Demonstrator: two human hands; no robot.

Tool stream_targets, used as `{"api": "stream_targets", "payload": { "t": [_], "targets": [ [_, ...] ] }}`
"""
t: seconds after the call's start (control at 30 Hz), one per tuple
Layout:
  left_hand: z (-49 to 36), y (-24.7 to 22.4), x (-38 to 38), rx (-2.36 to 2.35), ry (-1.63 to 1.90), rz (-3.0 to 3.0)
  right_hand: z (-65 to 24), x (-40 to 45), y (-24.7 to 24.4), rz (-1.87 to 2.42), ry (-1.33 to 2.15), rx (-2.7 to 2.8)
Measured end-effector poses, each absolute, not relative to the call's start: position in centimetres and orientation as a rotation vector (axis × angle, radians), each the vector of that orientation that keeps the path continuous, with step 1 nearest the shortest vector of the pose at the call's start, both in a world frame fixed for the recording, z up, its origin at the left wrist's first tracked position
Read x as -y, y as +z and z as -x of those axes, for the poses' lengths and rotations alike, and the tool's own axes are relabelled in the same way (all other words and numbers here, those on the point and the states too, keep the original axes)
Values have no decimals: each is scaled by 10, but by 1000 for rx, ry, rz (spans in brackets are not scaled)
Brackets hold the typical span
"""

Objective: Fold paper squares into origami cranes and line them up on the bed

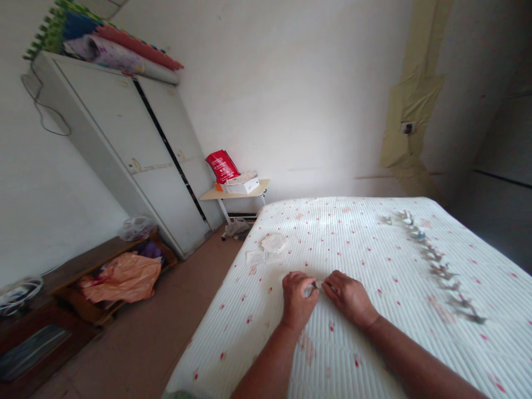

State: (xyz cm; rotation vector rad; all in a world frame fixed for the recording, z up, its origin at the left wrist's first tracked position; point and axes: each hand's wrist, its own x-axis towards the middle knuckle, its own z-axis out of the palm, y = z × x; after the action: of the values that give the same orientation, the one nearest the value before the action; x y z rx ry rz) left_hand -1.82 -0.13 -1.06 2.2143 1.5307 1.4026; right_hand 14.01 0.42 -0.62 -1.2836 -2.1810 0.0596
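Over the middle of the bed, my left hand (pixel 300 298) is closed, thumb and fingers pinching a small pale, greyish piece (pixel 310 289) that looks like printed paper. My right hand (pixel 348 296) is closed close beside it, its fingertips at the piece's right end. Most of the piece is hidden by my fingers. Past my left hand lie a roundish printed paper (pixel 274 243) and a flat printed paper strip (pixel 256 257). Along the bed's right side runs a line of several small, blurred objects (pixel 436 260), perhaps folded paper.
White ribbed bedding with red dots (pixel 332 354) covers the bed. Beyond its far left corner, a small table (pixel 208 195) carries a red bag (pixel 223 166) and a white box (pixel 245 186). At left stand a grey cabinet (pixel 120 122) and a low wooden unit with an orange plastic bag (pixel 124 277).
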Motion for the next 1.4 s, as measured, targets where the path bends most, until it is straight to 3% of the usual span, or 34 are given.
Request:
{"api": "stream_targets", "payload": {
  "t": [0.3, 0.67, 1.4],
  "targets": [
    [18, -9, 2, -1520, 1421, -2222, -139, -5, -8, 1293, 62, 2185],
    [16, -12, 0, -1495, 1381, -2179, -156, -19, -11, 1270, 462, 1737],
    [16, -14, -2, -1639, 1029, -2242, -145, -10, -4, 1074, 607, 1915]
  ]
}}
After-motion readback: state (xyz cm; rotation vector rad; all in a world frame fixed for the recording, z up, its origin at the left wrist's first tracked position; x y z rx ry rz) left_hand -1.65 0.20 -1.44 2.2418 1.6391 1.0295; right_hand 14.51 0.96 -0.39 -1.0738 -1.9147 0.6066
